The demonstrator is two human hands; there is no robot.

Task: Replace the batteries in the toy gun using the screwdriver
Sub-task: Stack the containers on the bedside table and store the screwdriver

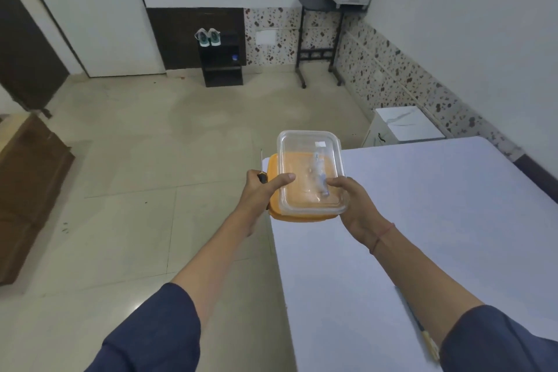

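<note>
Clear container [311, 172] sits on orange lid [276, 205]; left hand [259, 190] grips both plus screwdriver [261, 166], right hand [353, 202] grips container, likely carrying everything together.

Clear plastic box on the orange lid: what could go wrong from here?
1. The left hand holds the thin screwdriver and pinches the clear plastic box at once; either could slip.
2. The box and the orange lid under it hang partly past the white table's edge, over the floor; a drop might spill the small items inside.
</note>
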